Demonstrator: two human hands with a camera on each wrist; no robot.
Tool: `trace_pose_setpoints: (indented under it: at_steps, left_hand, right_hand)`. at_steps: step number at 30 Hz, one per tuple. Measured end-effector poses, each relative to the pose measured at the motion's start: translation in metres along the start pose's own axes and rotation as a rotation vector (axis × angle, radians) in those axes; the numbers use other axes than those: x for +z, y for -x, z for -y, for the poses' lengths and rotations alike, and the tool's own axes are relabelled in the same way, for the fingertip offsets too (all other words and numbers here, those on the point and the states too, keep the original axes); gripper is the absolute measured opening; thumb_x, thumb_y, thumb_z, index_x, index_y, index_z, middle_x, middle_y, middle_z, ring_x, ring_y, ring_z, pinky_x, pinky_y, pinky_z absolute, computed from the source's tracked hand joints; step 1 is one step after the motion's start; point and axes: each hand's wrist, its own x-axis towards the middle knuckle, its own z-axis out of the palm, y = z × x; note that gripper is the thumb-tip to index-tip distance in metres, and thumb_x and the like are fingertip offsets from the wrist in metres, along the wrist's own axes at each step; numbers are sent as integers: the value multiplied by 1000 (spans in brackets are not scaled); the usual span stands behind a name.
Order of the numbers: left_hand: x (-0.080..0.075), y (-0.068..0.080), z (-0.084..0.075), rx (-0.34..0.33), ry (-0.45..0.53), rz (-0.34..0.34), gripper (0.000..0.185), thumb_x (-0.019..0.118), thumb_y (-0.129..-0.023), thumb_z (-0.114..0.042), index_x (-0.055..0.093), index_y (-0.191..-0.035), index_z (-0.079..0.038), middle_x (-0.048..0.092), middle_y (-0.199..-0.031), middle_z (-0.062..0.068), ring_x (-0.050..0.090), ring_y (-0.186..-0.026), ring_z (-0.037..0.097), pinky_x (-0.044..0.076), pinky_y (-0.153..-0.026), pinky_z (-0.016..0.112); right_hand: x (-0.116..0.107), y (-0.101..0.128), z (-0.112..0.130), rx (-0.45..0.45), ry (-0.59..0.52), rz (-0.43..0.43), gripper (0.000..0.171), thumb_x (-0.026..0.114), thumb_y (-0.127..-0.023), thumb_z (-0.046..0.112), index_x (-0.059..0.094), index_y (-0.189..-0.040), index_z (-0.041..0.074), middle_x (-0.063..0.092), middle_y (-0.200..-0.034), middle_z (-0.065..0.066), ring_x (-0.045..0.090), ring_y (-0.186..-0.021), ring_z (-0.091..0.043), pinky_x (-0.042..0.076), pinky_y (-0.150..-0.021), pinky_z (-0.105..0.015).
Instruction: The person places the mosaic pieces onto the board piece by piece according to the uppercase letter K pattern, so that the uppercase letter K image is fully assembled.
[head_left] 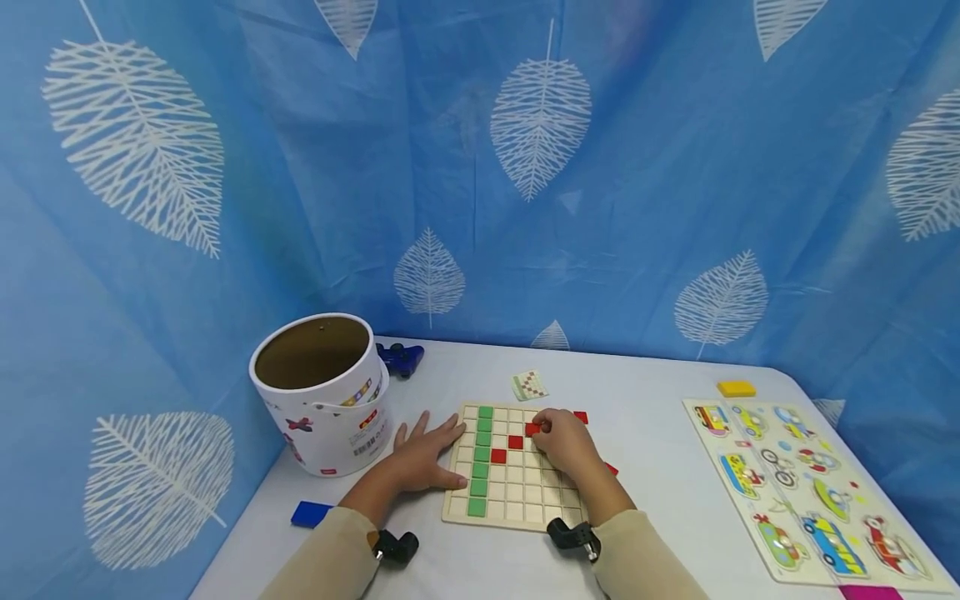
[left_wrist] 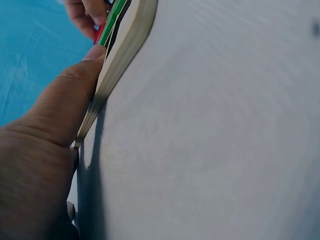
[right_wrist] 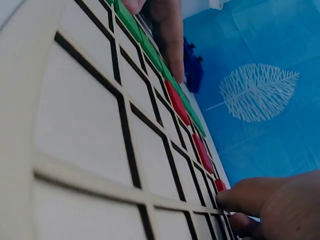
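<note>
Resting at the left edge of the wooden grid board (head_left: 492, 524), the left hand (head_left: 420, 460) has its fingers spread, its thumb against the frame. The board lies flat on the white table (head_left: 480, 567), in front of the person. Over its upper part, the right hand (head_left: 567, 446) has its fingers bent in, pinching a red tile (head_left: 531, 430) at the end of a diagonal; two more red tiles (head_left: 515, 442) step down from it toward a column of green tiles (head_left: 480, 471). Loose red pieces (head_left: 581, 417) lie by the board's right side. A small patterned card (head_left: 530, 384) sits just beyond the far edge. A white bucket (head_left: 352, 446) stands to the left, a blue game controller (head_left: 402, 359) behind it, and a picture puzzle (head_left: 806, 492) lies well apart at right.
</note>
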Motion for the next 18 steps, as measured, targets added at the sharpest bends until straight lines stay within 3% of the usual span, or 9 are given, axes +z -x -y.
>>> trace_pose_setpoints:
  at_steps: [4,10,14,18]
  left_hand:
    - [-1,0,-2,-6,-3,-1,106,81,-76,-72,34,-164,-35,22,-175,-8,-4,-163,40,-9,-124,71]
    - [-3,0,-2,-18,-7,10,107,81,-76,-72,34,-164,-36,21,-175,-10,-5,-163,39,-9,-125,70]
    - [-3,-1,-3,-22,-1,17,107,81,-75,-72,33,-164,-37,20,-175,-10,-6,-163,39,-10,-125,69]
    - [-2,-2,-2,-23,-8,15,107,81,-75,-73,33,-164,-37,20,-175,-10,-7,-163,39,-11,-125,69]
  right_hand:
    - [6,0,1,-3,3,-31,28,75,-95,14,74,-123,13,60,-93,-2,53,-84,-20,44,-71,-36]
    - [9,4,-2,-8,-27,-73,28,72,-95,14,78,-122,17,70,-117,-5,63,-111,-25,56,-95,-48]
    - [-9,3,-8,-26,-64,-93,32,69,-98,14,73,-130,11,68,-121,-10,64,-114,-31,55,-95,-51]
    - [-31,-4,-25,36,5,-155,42,68,-97,11,65,-138,7,64,-132,-19,57,-120,-39,51,-97,-54]
